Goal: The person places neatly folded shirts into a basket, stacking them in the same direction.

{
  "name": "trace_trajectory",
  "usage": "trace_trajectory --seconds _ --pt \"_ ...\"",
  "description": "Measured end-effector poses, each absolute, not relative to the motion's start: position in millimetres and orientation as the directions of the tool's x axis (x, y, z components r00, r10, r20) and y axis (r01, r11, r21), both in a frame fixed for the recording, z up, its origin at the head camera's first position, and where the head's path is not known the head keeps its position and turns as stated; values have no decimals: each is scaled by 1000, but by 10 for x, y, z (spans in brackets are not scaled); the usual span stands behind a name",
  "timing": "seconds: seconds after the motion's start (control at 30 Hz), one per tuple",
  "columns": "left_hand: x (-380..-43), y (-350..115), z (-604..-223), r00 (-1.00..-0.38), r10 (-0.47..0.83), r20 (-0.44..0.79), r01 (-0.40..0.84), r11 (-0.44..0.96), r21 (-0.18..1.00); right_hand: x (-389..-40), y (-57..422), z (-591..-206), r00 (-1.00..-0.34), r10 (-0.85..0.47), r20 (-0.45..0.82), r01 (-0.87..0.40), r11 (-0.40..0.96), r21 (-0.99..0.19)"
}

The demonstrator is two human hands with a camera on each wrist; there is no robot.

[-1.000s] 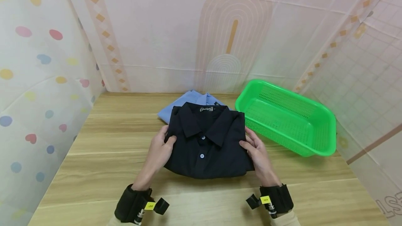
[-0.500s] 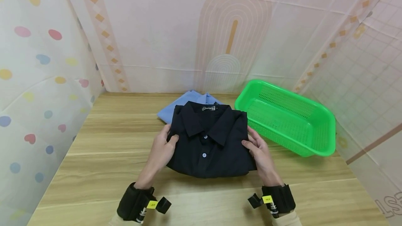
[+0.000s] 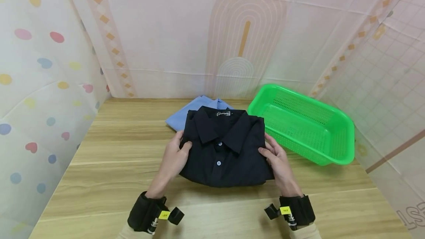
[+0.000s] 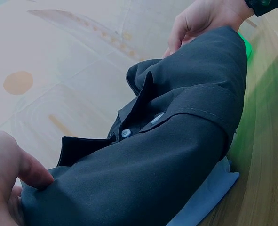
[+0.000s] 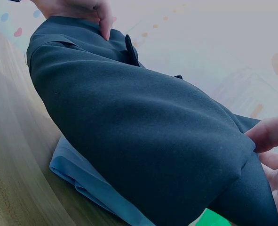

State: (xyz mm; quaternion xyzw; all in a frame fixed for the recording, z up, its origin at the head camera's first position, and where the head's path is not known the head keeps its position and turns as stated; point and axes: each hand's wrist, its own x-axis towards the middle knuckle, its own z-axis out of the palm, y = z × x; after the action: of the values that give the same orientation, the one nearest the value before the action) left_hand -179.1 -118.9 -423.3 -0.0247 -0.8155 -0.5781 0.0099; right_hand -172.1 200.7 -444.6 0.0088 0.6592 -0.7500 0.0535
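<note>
A folded black button-up shirt (image 3: 212, 165) is held between my two hands, its collar toward the far side. My left hand (image 3: 175, 155) pinches the shirt's left side, thumb on top and fingers behind. On the opposite side, my right hand (image 3: 277, 159) grips the edge the same way. Both wrist views show the black shirt (image 4: 143, 174) raised above the table, its lower edge sagging. Behind and partly under it in the head view lies a folded light blue shirt (image 3: 186, 115), mostly covered by the black one.
A green perforated plastic basket (image 3: 300, 123) stands at the right rear of the wooden table (image 3: 109, 165), with nothing seen inside. Patterned cloth hangs (image 3: 159, 40) close behind the table and along both sides.
Both hands have shifted slightly right and a little away with the black shirt, still gripping it. The blue shirt and the basket stay where they were.
</note>
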Motion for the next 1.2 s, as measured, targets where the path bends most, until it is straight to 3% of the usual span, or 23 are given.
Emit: trace_trajectory --seconds 1.2 --pt "-1812 -958 -4290 -994 76 74 92 272 958 -1638 2236 -4421 -999 -31 -37 40 -107 -993"
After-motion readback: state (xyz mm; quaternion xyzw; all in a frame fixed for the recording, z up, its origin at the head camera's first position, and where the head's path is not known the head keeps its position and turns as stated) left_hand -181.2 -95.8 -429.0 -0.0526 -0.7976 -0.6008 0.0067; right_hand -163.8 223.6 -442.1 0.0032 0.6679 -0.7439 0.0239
